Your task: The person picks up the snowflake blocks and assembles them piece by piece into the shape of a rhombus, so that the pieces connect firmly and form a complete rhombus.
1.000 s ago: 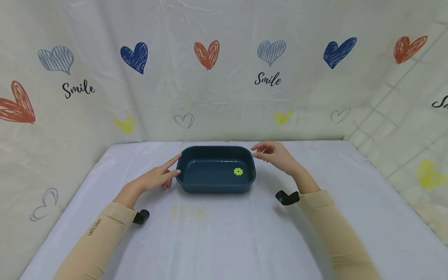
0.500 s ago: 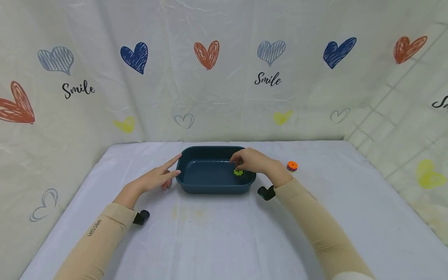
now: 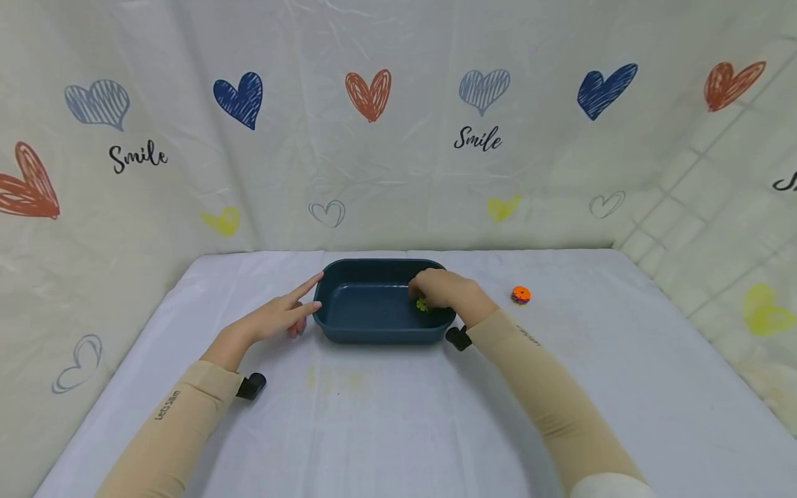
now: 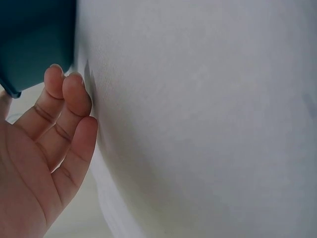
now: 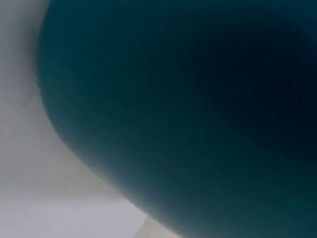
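Observation:
A dark blue rectangular basin (image 3: 373, 332) stands on the white-covered table. My left hand (image 3: 274, 318) is at its left side, index finger and thumb straight against the rim; the other fingers bend loosely below, as the left wrist view also shows in my hand (image 4: 54, 144). My right hand (image 3: 438, 287) reaches down inside the basin's right end, its fingers curled at a small yellow-green notched disc (image 3: 422, 304) and pinching it. Part of the disc is hidden by the hand. In the right wrist view the basin's outer wall (image 5: 148, 124) fills most of the picture, hiding the fingers.
Right of the basin lies a small stack of notched discs (image 3: 520, 294), orange on top. A black wrist camera (image 3: 458, 338) on the right arm is close to the basin's front right corner. Behind the table hangs a white curtain (image 3: 411, 187) printed with hearts.
My right hand has moved left from beside the basin, over its rim and down to the green disc, uncovering the orange-topped stack. The left hand has stayed at the rim.

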{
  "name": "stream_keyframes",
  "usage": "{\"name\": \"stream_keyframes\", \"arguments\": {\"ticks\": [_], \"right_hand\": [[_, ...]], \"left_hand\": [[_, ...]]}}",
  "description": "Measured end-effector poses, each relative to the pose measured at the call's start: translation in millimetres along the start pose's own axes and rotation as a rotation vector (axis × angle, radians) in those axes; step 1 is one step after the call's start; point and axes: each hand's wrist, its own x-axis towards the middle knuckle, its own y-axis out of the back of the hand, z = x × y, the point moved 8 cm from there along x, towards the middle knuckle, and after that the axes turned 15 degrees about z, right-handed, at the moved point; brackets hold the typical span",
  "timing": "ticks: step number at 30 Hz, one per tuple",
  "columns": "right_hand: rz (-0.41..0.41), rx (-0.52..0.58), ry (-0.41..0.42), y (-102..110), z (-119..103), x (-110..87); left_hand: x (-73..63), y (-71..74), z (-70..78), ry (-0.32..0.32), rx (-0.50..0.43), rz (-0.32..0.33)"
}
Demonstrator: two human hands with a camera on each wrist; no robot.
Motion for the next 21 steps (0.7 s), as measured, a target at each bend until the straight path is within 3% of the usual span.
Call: {"name": "stream_keyframes", "arguments": {"ticks": [8, 21], "right_hand": [[0.040, 0.012, -0.012, -1.0, 0.9, 4.7], [0.144, 0.138, 0.015, -8.2, -7.9, 10.7]], "left_hand": [[0.8, -0.6, -0.7, 0.005, -0.002, 0.000], [-1.0, -0.3, -0.9, 0.012, -0.007, 0.001]]}}
